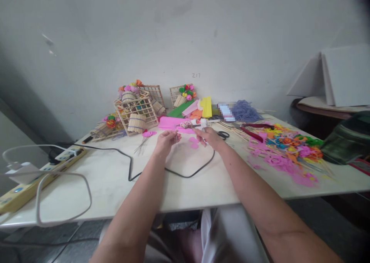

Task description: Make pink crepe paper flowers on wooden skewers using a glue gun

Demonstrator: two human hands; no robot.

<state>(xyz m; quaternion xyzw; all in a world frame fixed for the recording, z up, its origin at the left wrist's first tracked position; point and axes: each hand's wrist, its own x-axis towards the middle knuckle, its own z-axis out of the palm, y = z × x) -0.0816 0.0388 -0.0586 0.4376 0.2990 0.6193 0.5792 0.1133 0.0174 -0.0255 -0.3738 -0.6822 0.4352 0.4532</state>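
Note:
My left hand (pixel 167 141) is closed in a pinch over the middle of the table, with what looks like a thin wire stem at its fingertips; the detail is too small to be sure. To its right, my right hand (pixel 210 138) is wrapped around a white glue gun (pixel 204 123), whose stained front end points left toward my left hand. A black cord (pixel 189 176) loops across the table up to the right hand. Just beneath and between the hands lie pink paper petals (pixel 193 142). Behind them is a sheet of pink crepe paper (pixel 169 123).
Stick baskets with paper flowers (pixel 135 113) stand back left. A power strip (pixel 43 178) lies at the left edge. Scissors (pixel 223 135), red-handled pliers (pixel 252 133), a phone (pixel 226 112), purple strands (pixel 245 111) and colourful paper scraps (pixel 277 159) lie to the right, near a dark green jar (pixel 345 139).

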